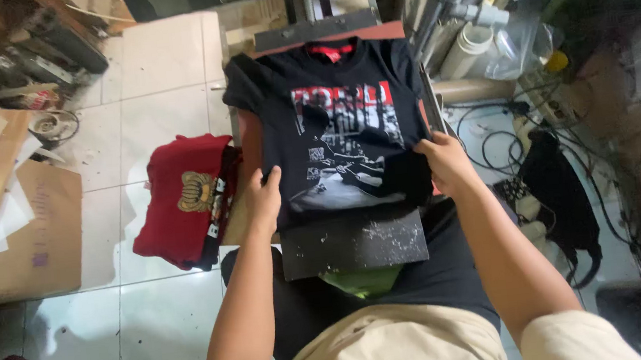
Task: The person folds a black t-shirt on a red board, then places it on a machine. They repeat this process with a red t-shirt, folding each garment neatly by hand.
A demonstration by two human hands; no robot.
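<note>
A black T-shirt point(336, 100) with a red, white and grey print lies spread over a reddish press platen point(253, 143), collar away from me. My left hand point(263, 197) grips the shirt's lower left edge. At the lower right edge, my right hand point(444, 162) pinches the fabric. Below the shirt a dark speckled sheet point(354, 243) sticks out toward my lap.
A red shirt with a gold print point(185, 197) lies in a pile on the white tiled floor point(169, 312) to the left. Cardboard sheets point(32, 231) lie farther left. Cables and a black bag point(560, 188) sit on the right, white pipes point(471, 40) behind.
</note>
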